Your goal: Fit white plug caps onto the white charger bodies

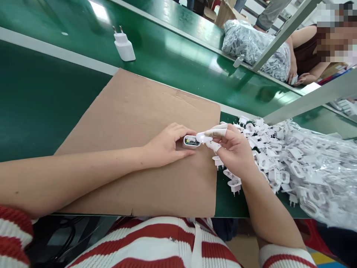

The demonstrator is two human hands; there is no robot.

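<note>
- Holding a white charger housing (192,146) over the brown cardboard (134,115), my left grip (170,145) has thumb and fingers closed about its sides; the open end shows a circuit board (191,140).
- My right grip (235,150), white covers on some fingertips, pinches a white plug cap (204,137) at the housing's right edge; I cannot tell whether they touch.
- Close by my right grip, loose caps (259,141) crowd the green table (25,82), partly hidden by my hand and wrist.
- Right of these, clear plastic (320,178) covers more white parts.
- Beyond the cardboard and a pale strip (69,56), a white charger (125,50) sits apart, two pins showing.
- Farther off, a slanting metal post (287,33) cuts across my view of a filled bag (248,41), a co-worker's hand (292,70) beside it.
</note>
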